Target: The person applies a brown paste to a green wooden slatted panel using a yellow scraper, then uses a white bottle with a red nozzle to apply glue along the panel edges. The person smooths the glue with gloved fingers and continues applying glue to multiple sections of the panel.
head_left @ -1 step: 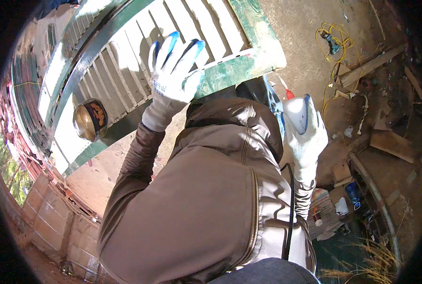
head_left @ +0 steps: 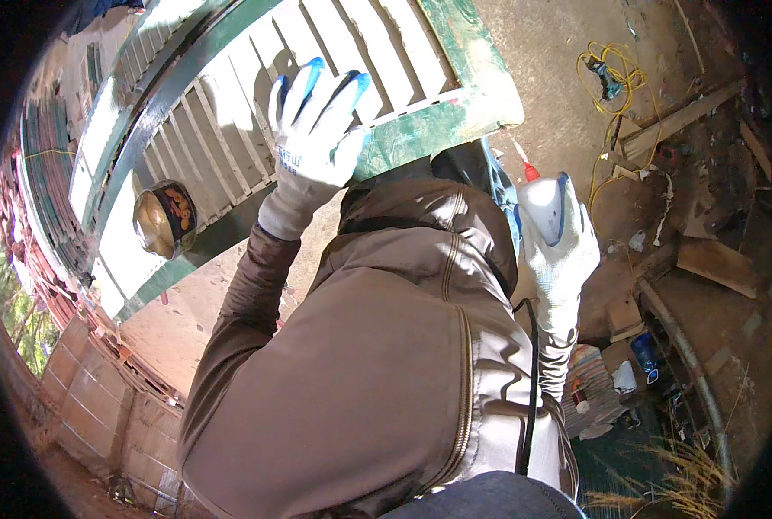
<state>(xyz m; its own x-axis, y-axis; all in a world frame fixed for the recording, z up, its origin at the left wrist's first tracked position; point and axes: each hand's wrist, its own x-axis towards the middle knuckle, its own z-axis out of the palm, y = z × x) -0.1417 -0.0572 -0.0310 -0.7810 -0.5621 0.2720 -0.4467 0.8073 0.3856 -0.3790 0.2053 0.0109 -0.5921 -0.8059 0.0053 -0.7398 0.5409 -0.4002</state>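
Note:
A slatted wooden shutter panel (head_left: pixel 481 112), with a worn green frame and pale slats, lies before me. My left hand (head_left: pixel 312 143), in a white glove with blue fingertips, is spread over its near edge, fingers apart and holding nothing. Whether the palm touches the wood I cannot tell. My gloved right hand (head_left: pixel 566 246) is wrapped around a white squeeze bottle (head_left: pixel 542 210) with a red cap and a thin pale nozzle. The nozzle points up toward the panel's near right corner.
An open tin (head_left: pixel 155 223) sits on the panel's left part. A second green slatted panel (head_left: pixel 135 78) lies beyond. On the floor at right are a teal power tool (head_left: pixel 609 80), a coiled yellow cord (head_left: pixel 635 80), wood offcuts (head_left: pixel 717 266) and a curved pipe (head_left: pixel 689 355).
My left hand has shifted very slightly left. The right hand and the bottle look the same.

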